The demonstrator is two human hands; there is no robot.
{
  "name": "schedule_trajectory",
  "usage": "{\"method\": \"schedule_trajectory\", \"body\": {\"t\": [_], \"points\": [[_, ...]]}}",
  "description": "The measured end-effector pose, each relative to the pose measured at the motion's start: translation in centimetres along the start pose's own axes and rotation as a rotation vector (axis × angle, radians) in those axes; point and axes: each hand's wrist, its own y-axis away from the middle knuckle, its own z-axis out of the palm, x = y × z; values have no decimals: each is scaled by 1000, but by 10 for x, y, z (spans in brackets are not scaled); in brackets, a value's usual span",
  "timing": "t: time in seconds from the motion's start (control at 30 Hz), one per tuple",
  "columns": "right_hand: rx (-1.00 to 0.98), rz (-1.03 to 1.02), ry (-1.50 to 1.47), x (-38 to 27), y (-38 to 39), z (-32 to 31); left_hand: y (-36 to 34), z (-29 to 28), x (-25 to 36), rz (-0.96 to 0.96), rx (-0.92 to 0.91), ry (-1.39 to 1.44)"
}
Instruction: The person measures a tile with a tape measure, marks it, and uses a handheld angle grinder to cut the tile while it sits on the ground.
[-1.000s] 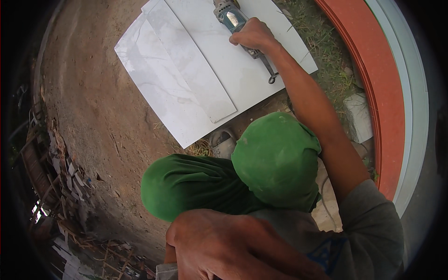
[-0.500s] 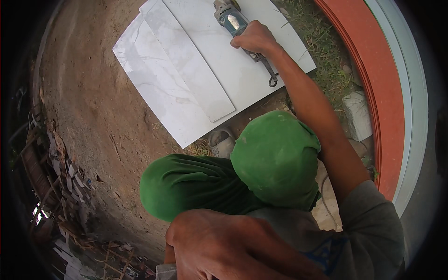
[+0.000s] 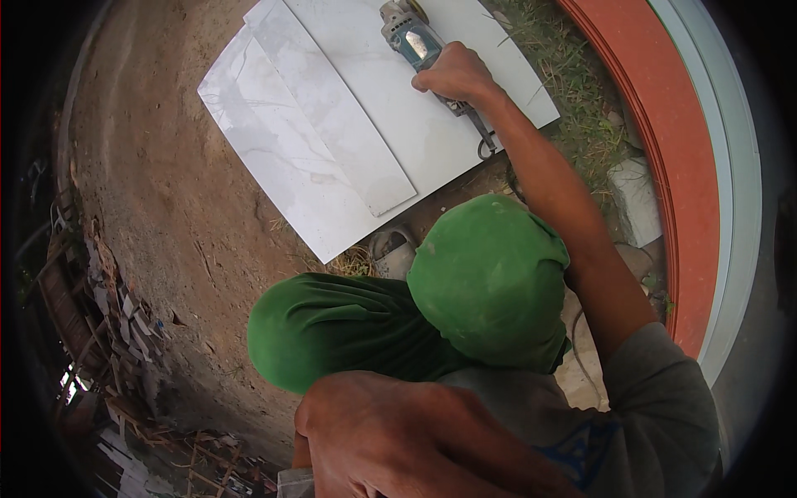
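My right hand [image 3: 459,73] is wrapped round the body of a teal and grey angle grinder [image 3: 418,46], its arm stretched out ahead. The grinder is over the right part of a large white tile [image 3: 432,141]; whether it rests there I cannot tell. Its disc end points away from me, and its cord hangs by the tile's near edge. A narrower white tile strip [image 3: 336,112] lies on the large tile, left of the grinder. My left arm is bent across the lower edge, and its hand is out of sight.
My green-clad knees [image 3: 490,282] are between me and the tile. A grey sandal [image 3: 392,251] shows at its near edge. A pale block [image 3: 635,202] and grass [image 3: 573,91] border a red-orange wall base [image 3: 664,108]. Scrap wood [image 3: 116,349] is heaped beyond bare soil at left.
Very little differs. My right hand has shifted slightly down and to the right, still round the angle grinder. The whole scene has moved a few pixels left.
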Motion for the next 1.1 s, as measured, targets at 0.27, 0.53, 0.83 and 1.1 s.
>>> {"method": "schedule_trajectory", "body": {"t": [0.27,0.53,0.83,1.1], "points": [[-14,-4,14,7,6,-1,0,1,-4,9,-22,-5],[-3,7,16,11,14,0,1,4,-6,25,64,3],[-29,10,-5,15,24,-3,5,6,-8,30,45,-10],[-16,5,6,22,34,-1,4,4,-9,-3,20,-14]]}}
